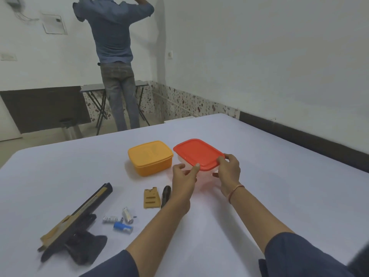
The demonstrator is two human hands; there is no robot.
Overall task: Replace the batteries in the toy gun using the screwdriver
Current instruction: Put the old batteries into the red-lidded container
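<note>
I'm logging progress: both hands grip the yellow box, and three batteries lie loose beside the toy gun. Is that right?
One thing is wrong. The head view shows the left hand and right hand gripping the red-lidded box, not the yellow box, which sits untouched beside it. Three batteries do lie loose beside the toy gun.
</note>
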